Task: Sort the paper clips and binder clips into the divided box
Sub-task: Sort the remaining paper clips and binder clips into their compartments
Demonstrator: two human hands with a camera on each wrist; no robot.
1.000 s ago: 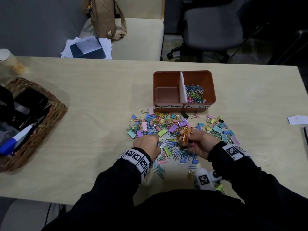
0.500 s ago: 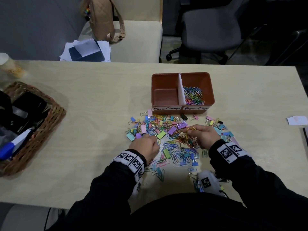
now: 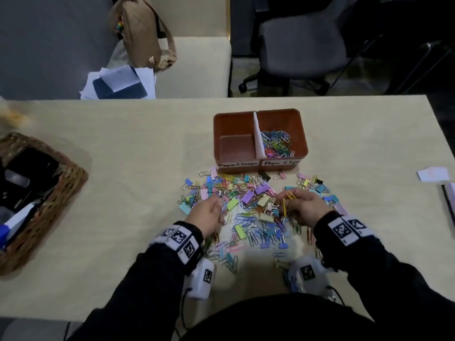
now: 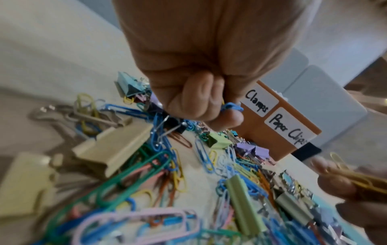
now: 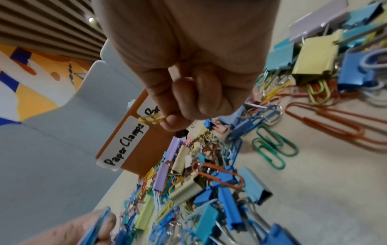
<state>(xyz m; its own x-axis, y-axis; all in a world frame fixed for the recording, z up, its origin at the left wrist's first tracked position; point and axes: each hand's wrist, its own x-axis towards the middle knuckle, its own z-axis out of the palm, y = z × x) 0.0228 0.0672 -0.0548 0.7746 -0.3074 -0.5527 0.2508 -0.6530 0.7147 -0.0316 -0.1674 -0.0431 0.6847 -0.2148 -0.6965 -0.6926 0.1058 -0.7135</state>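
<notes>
A brown divided box [image 3: 261, 158] stands beyond a heap of coloured paper clips and binder clips [image 3: 253, 212]. Its right compartment holds paper clips [image 3: 277, 143]; the left compartment looks empty. My left hand [image 3: 209, 212] hovers over the heap's left side and pinches blue paper clips [image 4: 231, 107]. At the heap's right side my right hand [image 3: 302, 205] holds a bunch of yellow paper clips [image 5: 151, 119], which also show as yellow paper clips [image 3: 288, 196] from above. The box labels [image 4: 288, 127] read "Paper Clamps" and "Paper Clips".
A wicker basket [image 3: 61, 190] with dark items and a marker sits at the table's left edge. A white paper scrap [image 3: 433, 173] lies at the right edge. Beyond the table are a bench with papers [image 3: 118, 82], a tan bag [image 3: 142, 33] and an office chair [image 3: 302, 38].
My right hand has moved forward and right across the heap with the yellow clips. The left hand shifted slightly forward. The camera view tilted a little.
</notes>
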